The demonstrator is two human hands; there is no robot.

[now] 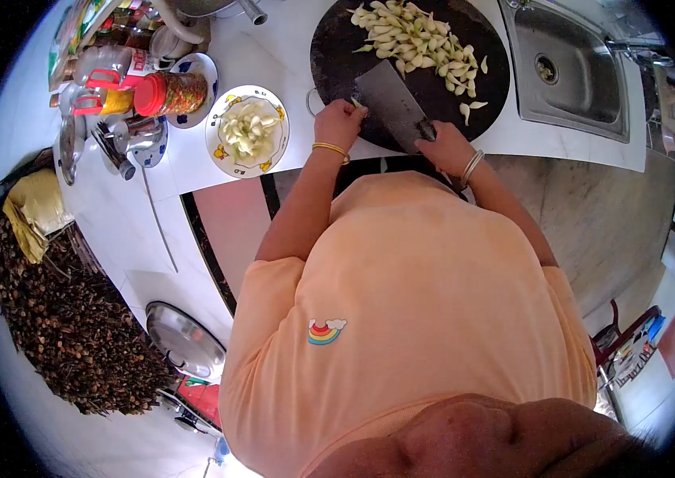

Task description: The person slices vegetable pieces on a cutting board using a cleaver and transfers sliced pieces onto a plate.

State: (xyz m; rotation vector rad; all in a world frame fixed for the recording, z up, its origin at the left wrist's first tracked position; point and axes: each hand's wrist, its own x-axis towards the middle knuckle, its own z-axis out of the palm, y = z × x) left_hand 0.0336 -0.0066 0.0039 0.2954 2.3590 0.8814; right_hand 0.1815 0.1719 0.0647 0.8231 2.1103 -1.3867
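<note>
L hand (339,123) w/ pale pc (357,103), R hand (444,150) w/ cleaver (392,102)

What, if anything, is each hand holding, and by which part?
The right hand holds a cleaver by its handle. The left hand pinches a small pale piece, probably garlic; which end cannot be told.

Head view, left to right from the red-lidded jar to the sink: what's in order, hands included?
Red-lidded jar → plate of pale pieces → left hand → cleaver → right hand → sink.
</note>
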